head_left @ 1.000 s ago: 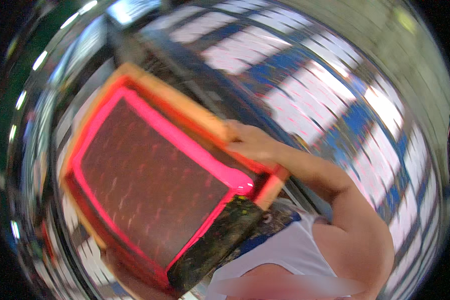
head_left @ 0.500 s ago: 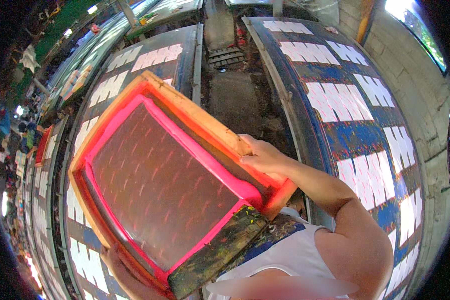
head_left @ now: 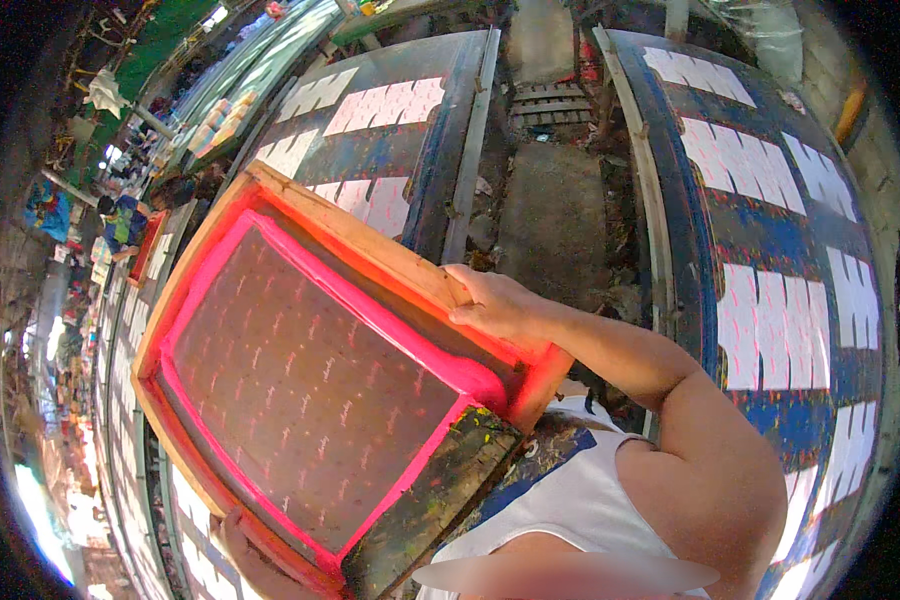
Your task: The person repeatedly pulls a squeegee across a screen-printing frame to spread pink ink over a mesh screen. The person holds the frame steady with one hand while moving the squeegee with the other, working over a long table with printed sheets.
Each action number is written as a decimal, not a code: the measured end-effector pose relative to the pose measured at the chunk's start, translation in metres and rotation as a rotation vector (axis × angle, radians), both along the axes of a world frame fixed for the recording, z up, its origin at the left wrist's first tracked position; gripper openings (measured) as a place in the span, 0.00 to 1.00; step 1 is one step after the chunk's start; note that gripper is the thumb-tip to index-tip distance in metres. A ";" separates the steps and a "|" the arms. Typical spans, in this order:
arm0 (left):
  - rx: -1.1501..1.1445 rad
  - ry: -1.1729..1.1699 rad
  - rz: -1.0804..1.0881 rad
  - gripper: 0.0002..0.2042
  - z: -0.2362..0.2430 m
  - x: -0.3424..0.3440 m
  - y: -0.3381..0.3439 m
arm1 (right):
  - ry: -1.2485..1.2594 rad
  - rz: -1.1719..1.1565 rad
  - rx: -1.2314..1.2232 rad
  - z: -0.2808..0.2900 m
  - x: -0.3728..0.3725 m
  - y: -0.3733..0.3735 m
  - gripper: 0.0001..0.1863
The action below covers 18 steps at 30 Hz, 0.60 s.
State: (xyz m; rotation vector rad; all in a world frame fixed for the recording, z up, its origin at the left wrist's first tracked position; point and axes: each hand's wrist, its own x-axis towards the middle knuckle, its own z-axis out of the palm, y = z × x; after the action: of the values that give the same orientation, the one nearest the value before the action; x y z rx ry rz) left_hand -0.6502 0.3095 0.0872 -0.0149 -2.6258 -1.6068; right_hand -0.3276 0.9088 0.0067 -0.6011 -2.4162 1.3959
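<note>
A tilted printing screen with a wooden frame (head_left: pixel 355 230) is held up before my body. Thick bright pink ink (head_left: pixel 485 385) lines the edges of its brown mesh (head_left: pixel 300 370), which bears small pale repeated markings. My right hand (head_left: pixel 490 300) grips the upper right rail, thumb on top. At the lower left rail my left hand (head_left: pixel 238 545) holds the frame, mostly hidden behind it. A dark ink-stained board (head_left: pixel 435 485), spotted yellow, lies along the screen's lower right side, close to my white top.
Long dark tables (head_left: pixel 710 230) with rows of pink-marked white pieces (head_left: pixel 775 325) flank a narrow walkway (head_left: pixel 550 200) with a slatted grate (head_left: pixel 550 105). A block wall (head_left: pixel 830 60) runs at the right. Another person (head_left: pixel 120 225) is at a table on the far left.
My view has swung round, so the tables now stand more upright and the walkway lies further right. The screen remains in both hands, slightly lower than half a second ago.
</note>
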 end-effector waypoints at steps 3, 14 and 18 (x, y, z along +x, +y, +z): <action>-0.005 0.004 0.053 0.25 0.012 0.019 0.035 | -0.002 0.013 -0.003 0.002 -0.012 0.048 0.42; 0.022 -0.033 0.049 0.25 -0.009 -0.012 0.135 | -0.077 0.039 -0.049 -0.010 -0.066 0.126 0.42; 0.058 -0.081 0.034 0.26 -0.040 -0.048 0.177 | -0.135 0.018 0.028 0.003 -0.087 0.170 0.42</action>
State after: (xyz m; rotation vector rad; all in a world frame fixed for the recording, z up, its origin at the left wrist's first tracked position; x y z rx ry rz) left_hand -0.6981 0.4866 0.0471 0.0990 -2.6223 -1.7064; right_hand -0.4144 1.0791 0.0097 -0.6884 -2.5475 1.3670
